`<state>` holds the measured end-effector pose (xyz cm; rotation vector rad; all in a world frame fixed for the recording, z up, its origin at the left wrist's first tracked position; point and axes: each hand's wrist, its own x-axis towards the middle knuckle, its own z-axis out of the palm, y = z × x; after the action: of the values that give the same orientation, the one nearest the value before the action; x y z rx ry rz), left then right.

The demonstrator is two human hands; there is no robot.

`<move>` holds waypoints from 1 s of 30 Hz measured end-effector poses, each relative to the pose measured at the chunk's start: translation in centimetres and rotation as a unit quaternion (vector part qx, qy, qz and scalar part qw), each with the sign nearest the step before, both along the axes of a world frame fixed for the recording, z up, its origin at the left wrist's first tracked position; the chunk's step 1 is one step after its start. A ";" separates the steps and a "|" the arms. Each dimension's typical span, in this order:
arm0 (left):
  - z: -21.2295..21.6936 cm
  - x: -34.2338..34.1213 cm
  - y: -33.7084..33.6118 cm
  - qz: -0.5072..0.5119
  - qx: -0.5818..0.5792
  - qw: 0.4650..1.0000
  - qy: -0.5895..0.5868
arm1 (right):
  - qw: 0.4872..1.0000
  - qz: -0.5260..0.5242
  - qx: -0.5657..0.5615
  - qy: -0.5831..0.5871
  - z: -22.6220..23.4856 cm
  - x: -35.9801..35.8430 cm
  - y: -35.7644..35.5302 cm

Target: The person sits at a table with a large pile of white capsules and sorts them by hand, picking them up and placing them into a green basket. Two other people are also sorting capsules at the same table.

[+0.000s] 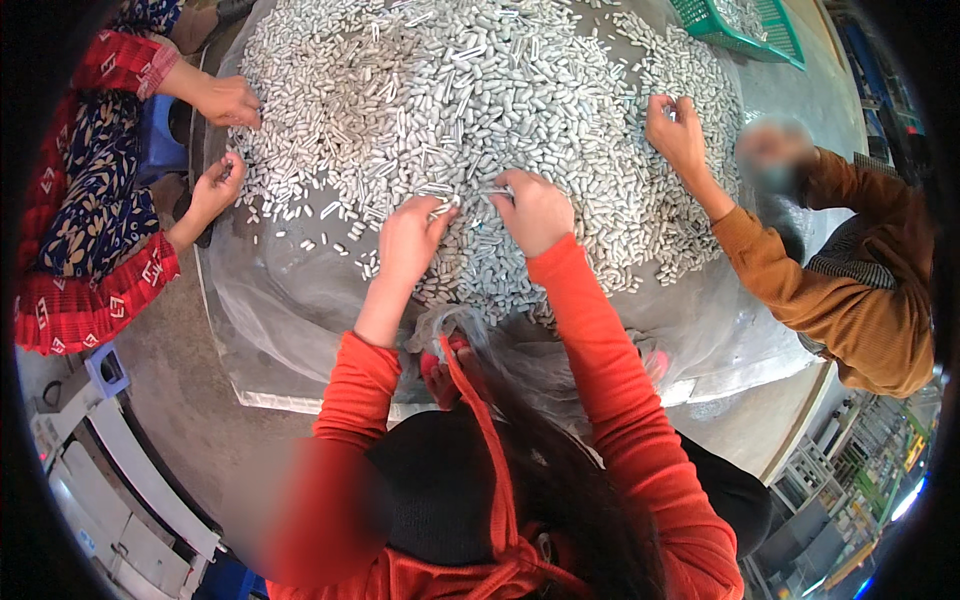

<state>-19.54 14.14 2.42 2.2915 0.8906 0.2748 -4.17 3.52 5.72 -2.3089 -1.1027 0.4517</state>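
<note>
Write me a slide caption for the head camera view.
Left hand and right hand among small silvery pieces, with a co-worker's patterned red sleeve at left, another's brown sleeve at right.

Our left forearm (358,385) comes up from lower part of frame, left of middle, leaning slightly to right. Left wrist (385,300) nearly straight. Left hand (412,230) close to centre, thumb and fingers bent toward each other. Our right arm (620,385) slants up-left from lower right. Right hand (538,212) also near centre, fingers curled, tips pointing left.
</note>
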 end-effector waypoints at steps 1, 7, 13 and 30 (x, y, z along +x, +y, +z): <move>-0.1 -0.4 0.3 0.033 -0.034 0.998 -0.052 | 0.999 0.013 -0.043 -0.003 -0.3 0.1 0.4; 0.2 -3.7 1.5 0.150 -0.321 0.928 -0.112 | 0.999 0.039 0.011 -0.005 -1.0 0.5 -0.3; 0.2 -5.3 1.6 0.248 -0.501 0.793 -0.241 | 1.000 0.002 0.022 0.019 -0.1 0.6 -1.8; -0.3 -0.8 2.3 -0.034 0.102 0.993 -0.042 | 0.667 -0.154 0.264 0.679 1.3 1.3 -2.8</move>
<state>-20.30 16.46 2.11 2.4714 0.7705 0.4467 -2.88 0.74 7.03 -0.9981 -0.0064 1.2071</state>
